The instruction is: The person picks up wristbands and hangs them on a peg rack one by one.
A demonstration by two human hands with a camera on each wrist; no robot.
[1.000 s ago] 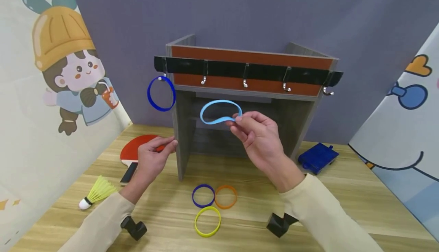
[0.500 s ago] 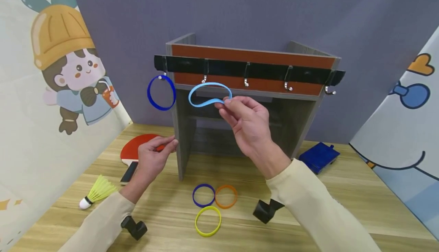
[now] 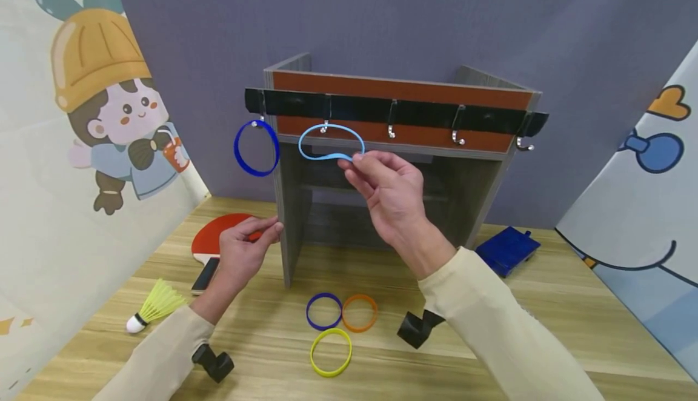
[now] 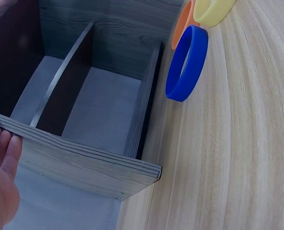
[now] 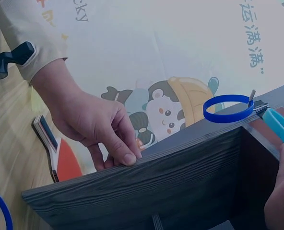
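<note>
My right hand (image 3: 395,198) pinches a light blue silicone wristband (image 3: 331,142) between thumb and fingers. In the head view the band overlaps the second hook (image 3: 324,127) from the left on the black hook strip (image 3: 360,106). My left hand (image 3: 245,252) grips the front edge of the left side panel (image 3: 283,231) of the grey wooden shelf, thumb on one face and fingers on the other. A dark blue wristband (image 3: 237,152) hangs from the leftmost hook. In the right wrist view the light blue band (image 5: 278,125) is close to a metal hook.
On the wooden table lie a blue wristband (image 3: 308,316), an orange one (image 3: 375,315) and a yellow one (image 3: 312,355). A red table tennis bat (image 3: 209,234) and yellow shuttlecock (image 3: 160,301) lie left; a dark blue box-like object (image 3: 507,249) sits right. Three bare hooks stand further right along the strip.
My right hand has moved up and left with the light blue wristband, from in front of the shelf opening to the second hook. The left hand has stayed on the panel.
</note>
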